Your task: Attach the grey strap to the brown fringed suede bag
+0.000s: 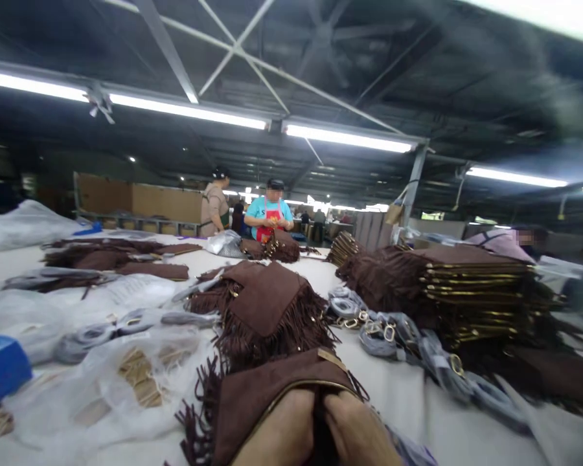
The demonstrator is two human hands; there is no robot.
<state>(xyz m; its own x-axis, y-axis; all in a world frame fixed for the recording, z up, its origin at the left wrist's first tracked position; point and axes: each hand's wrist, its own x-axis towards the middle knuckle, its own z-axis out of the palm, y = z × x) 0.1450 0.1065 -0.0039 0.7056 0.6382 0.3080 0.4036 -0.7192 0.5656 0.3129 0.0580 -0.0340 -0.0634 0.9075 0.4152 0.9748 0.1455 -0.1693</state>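
The left hand and the right hand are both bare, and the wrists also, rounded in shape; the fingers are mostly hidden

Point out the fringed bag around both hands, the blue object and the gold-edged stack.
Fringed bag [255, 393]: head view, brown panel.
Blue object [4, 374]: head view, side.
Gold-edged stack [471, 289]: head view, layered edges.

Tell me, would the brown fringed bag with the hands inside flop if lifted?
Probably: the bag looks soft, bending over the left hand and right hand. Its fringe would likely swing, being thin and loose.
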